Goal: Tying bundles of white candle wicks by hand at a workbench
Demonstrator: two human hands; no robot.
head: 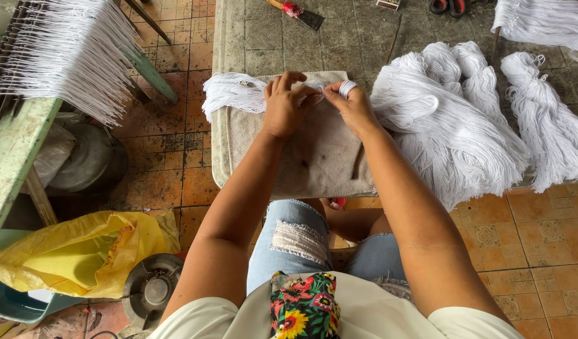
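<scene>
While my left hand [284,103] and right hand [350,107] pinch a white yarn bundle [234,93], it lies over the worktop's [339,44] front-left edge, on a beige cloth [314,157].

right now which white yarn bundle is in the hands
The bundle lying across the beige cloth, its loose end fanning left. The left hand and right hand pinch it; the other bundles lie untouched to the right.

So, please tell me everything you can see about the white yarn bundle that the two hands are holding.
The yarn bundle is a thin hank of many white, cotton-like strands. It lies across the beige cloth on the grey work table. Its loose end fans out leftward past the table edge. The left hand and right hand pinch it together at its right end. White tape wraps one right finger.
</scene>
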